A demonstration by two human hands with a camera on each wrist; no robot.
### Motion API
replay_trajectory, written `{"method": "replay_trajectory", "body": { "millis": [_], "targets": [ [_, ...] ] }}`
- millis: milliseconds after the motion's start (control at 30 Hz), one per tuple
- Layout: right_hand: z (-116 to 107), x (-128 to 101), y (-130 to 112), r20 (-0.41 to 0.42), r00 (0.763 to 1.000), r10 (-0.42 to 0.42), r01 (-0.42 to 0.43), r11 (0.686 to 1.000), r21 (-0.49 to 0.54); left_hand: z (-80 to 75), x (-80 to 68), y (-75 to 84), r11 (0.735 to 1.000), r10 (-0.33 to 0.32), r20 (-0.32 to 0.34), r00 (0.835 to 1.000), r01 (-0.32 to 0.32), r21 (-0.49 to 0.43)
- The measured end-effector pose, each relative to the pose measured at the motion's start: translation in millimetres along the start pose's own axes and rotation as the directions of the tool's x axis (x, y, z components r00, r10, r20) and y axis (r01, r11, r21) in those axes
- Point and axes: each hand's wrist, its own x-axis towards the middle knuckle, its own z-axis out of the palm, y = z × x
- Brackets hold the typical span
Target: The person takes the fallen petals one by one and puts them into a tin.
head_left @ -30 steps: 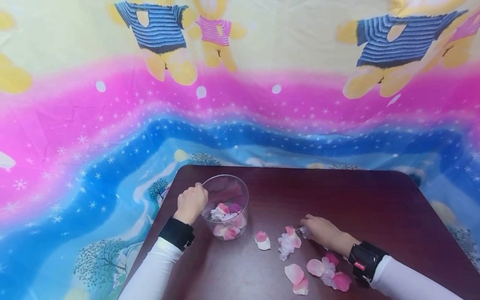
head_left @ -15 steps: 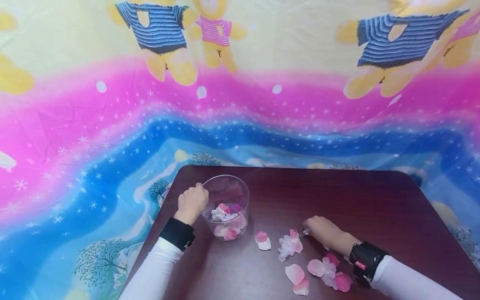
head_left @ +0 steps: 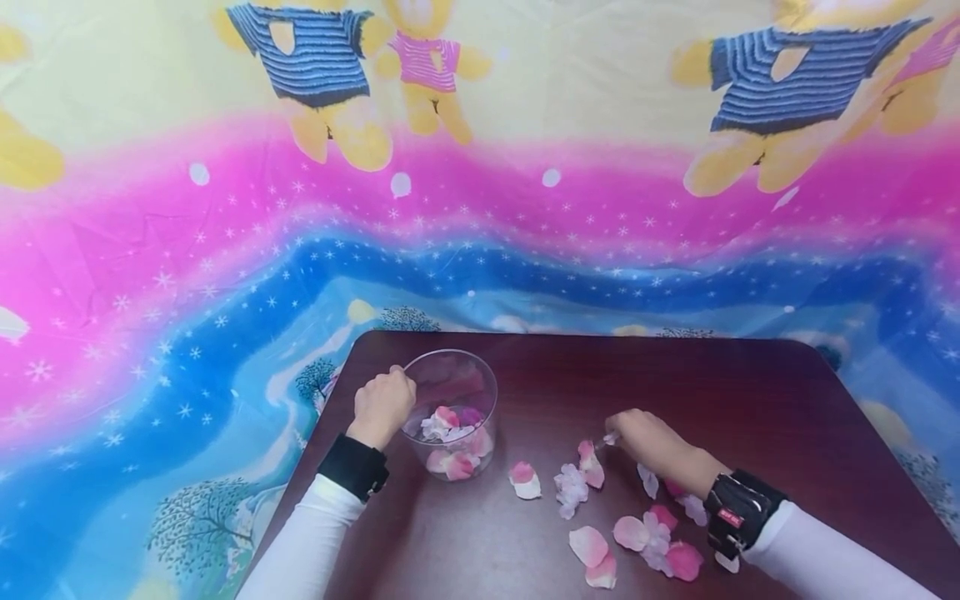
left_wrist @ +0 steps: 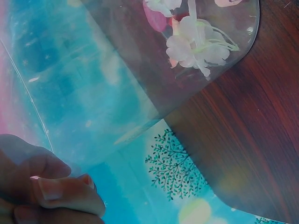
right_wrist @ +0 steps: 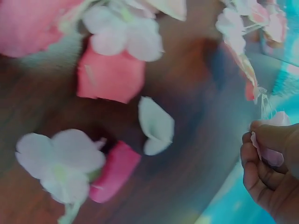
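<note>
My left hand (head_left: pixel 384 404) grips the rim of a clear round container (head_left: pixel 496 393) with curled fingers. Pink petals and pale artificial blossoms (left_wrist: pixel 198 44) lie inside it. Over the table to the right, my right hand (head_left: pixel 654 446) pinches a small pale artificial flower (right_wrist: pixel 280 117) between thumb and fingertips. Thin stems run from that flower to a pink-and-white petal (head_left: pixel 590 467), which stands tilted just beside the fingertips. Right next to the petal lies a pale blossom cluster (head_left: pixel 572 490).
A pink-and-white petal pair (head_left: pixel 525 481) lies between container and right hand. Nearer the front are two pale pink petals (head_left: pixel 588 547) and a mixed cluster (head_left: pixel 657 546). More petals and blossoms (right_wrist: pixel 60 163) lie under the right forearm. The dark table (head_left: pixel 675 375) ends at a printed cloth (head_left: pixel 555 208).
My right hand has risen and shifted slightly away from the front with the flower. The pink-and-white petal beside it has tipped up and slid off the pale cluster. The left hand stays put.
</note>
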Motion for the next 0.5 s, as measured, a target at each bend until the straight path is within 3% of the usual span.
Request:
{"method": "replay_trajectory", "body": {
  "millis": [500],
  "targets": [
    [-39, 13, -12, -0.082, 0.997, 0.004, -0.009, 0.998, -0.057, -0.9, 0.6, -1.0, 1.0, -0.001, 0.011, 1.0, 0.001, -0.01]
  ]
}}
